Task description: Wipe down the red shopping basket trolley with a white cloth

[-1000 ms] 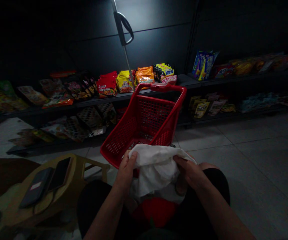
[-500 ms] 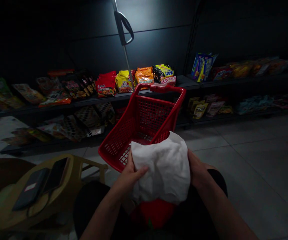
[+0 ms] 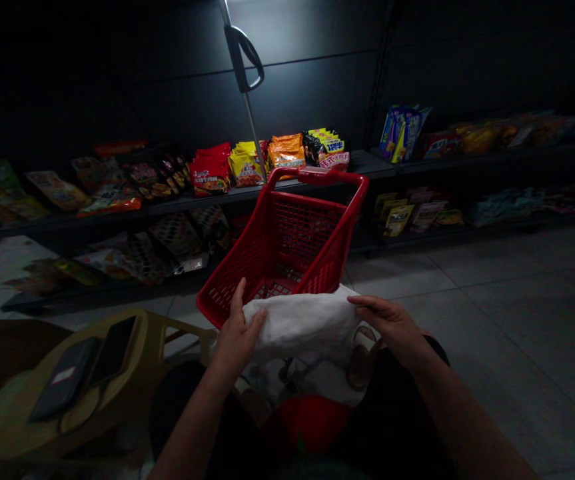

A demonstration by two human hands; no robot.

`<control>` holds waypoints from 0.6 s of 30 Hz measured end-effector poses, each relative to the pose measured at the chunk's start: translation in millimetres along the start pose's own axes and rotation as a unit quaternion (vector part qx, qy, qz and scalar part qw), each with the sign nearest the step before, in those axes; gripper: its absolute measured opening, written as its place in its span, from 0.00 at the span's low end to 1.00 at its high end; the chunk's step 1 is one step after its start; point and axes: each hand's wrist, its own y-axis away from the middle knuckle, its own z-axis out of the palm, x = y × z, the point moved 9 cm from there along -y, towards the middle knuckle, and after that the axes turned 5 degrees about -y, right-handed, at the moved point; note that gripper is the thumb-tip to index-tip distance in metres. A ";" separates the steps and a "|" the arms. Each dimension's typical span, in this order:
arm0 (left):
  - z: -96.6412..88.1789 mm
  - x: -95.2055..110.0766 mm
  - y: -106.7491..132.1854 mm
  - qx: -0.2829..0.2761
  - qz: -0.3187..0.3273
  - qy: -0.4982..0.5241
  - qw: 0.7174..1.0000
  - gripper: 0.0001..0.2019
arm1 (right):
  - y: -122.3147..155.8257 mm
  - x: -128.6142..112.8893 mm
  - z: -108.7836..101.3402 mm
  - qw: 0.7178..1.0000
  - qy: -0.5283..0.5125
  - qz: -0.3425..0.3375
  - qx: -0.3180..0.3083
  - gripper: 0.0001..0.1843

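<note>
A white cloth point(image 3: 302, 327) stretches between my two hands, its upper edge roughly level and its lower part hanging towards my lap. My left hand point(image 3: 237, 337) pinches the cloth's left end, with the index finger pointing up. My right hand point(image 3: 392, 327) grips the upper right corner between thumb and fingers. Just beyond the cloth stands a red plastic shopping basket point(image 3: 310, 227) with a raised handle and lattice walls. The cloth covers part of the basket's near side.
At my left is a yellowish stool point(image 3: 140, 353) bearing a dark phone point(image 3: 114, 350), a dark power-bank-like slab point(image 3: 67, 377) and a cable. Low shelves point(image 3: 172, 203) hold red noodle packs point(image 3: 210, 172) and other packets. A metal pole with a black handle point(image 3: 240, 60) rises behind the basket.
The cloth has gone from a bunched, upright shape to a lower, flatter band between my hands. My left hand has shifted left, and my right hand now holds the top corner.
</note>
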 end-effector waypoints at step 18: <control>0.3 26.3 18.5 -0.142 0.092 -0.015 0.985 0.12 | 7.0 -82.6 -7.9 0.938 0.256 -0.235 0.024 0.05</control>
